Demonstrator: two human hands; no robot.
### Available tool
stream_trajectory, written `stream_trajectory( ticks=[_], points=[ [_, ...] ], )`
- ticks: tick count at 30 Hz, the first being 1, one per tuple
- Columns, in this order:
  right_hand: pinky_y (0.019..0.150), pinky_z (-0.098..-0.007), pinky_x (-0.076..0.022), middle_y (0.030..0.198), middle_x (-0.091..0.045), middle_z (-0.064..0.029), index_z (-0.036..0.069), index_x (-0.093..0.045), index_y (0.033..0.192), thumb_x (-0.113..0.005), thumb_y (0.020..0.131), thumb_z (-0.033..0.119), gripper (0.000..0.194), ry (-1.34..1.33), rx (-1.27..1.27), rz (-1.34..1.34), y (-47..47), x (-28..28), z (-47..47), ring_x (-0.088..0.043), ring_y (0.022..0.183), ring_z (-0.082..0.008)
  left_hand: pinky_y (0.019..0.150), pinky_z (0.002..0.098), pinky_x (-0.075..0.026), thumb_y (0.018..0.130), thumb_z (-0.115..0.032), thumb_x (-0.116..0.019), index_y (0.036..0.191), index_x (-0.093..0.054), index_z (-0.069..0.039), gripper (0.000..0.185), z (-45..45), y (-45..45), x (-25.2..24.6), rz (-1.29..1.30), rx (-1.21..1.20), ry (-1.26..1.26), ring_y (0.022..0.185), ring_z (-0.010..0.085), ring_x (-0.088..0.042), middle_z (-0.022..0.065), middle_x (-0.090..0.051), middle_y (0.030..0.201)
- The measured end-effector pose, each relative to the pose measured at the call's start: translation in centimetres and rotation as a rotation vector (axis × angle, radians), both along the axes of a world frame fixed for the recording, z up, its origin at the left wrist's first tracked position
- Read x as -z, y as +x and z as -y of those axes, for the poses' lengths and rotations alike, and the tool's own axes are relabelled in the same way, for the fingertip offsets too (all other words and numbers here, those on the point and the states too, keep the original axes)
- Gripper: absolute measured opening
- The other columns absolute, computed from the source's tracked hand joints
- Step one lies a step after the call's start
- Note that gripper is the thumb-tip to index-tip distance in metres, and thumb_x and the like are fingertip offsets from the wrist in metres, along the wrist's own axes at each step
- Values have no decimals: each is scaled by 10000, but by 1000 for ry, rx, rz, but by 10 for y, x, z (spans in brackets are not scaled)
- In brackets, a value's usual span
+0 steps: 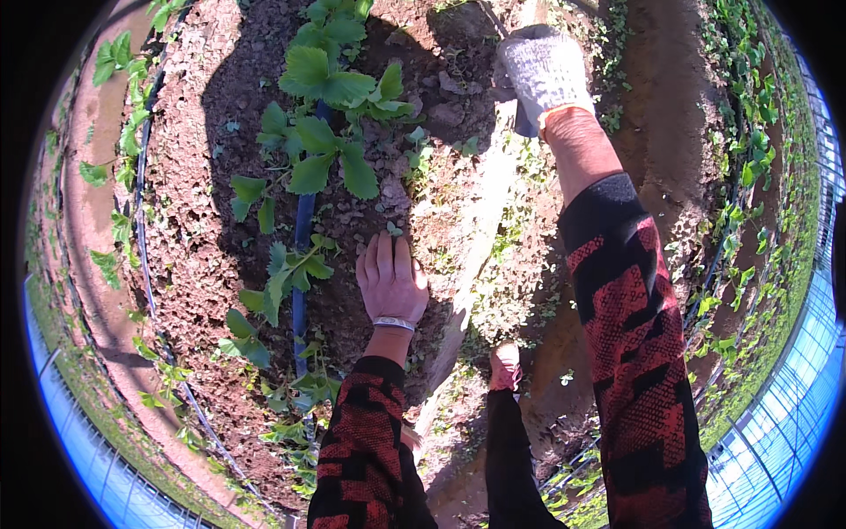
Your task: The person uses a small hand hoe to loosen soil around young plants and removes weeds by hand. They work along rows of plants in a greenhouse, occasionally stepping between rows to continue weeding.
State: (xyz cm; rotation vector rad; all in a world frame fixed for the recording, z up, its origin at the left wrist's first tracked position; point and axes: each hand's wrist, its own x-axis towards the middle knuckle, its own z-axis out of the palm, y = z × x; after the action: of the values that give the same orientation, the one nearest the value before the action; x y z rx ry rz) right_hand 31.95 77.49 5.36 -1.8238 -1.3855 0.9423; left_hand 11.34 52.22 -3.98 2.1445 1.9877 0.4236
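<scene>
My bare left hand (391, 281), with a bracelet at the wrist, lies flat, palm down, on the soil just right of the drip hose. Its fingertips touch a small weed (394, 229). My right hand (545, 69), in a pale knitted glove, is closed on the handle of a hand tool at the upper right; a dark metal part (525, 119) shows below the fist and a thin rod above it. The tool's exact kind cannot be told. Strawberry plants (320, 155) with broad toothed leaves grow along the hose, left of my left hand.
A blue drip hose (303, 231) runs along the bed. Small weeds (515, 278) cover the sunlit soil between my arms. My foot (505, 364) stands at the lower middle. A bare furrow (667, 112) lies at right. More plant rows (747, 165) and hoses flank both sides.
</scene>
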Motion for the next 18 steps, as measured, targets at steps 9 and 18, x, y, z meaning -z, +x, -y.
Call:
stream_trajectory(
  ticks=[9,18],
  points=[
    [558,-249,-521,795,-664,-78,-24,-645,1068,-630,863,50,219,-174,103,88,-25,-7,148,-612,605,-89,1075,513,-363,827,-209,-614,1243,-558,-66,444,12,-21,0,-44,-14,-40,1263,336,-478,151,-513,1345],
    [499,-305,-559,768,-640,-106,-41,-574,1101,-584,913,63,216,-224,251,-819,-55,-21,58,-615,575,-174,1082,502,-358,830,-223,-608,1247,-559,-64,449,6,-12,-3,-24,-15,-38,1275,324,-468,147,-486,1367]
  ],
)
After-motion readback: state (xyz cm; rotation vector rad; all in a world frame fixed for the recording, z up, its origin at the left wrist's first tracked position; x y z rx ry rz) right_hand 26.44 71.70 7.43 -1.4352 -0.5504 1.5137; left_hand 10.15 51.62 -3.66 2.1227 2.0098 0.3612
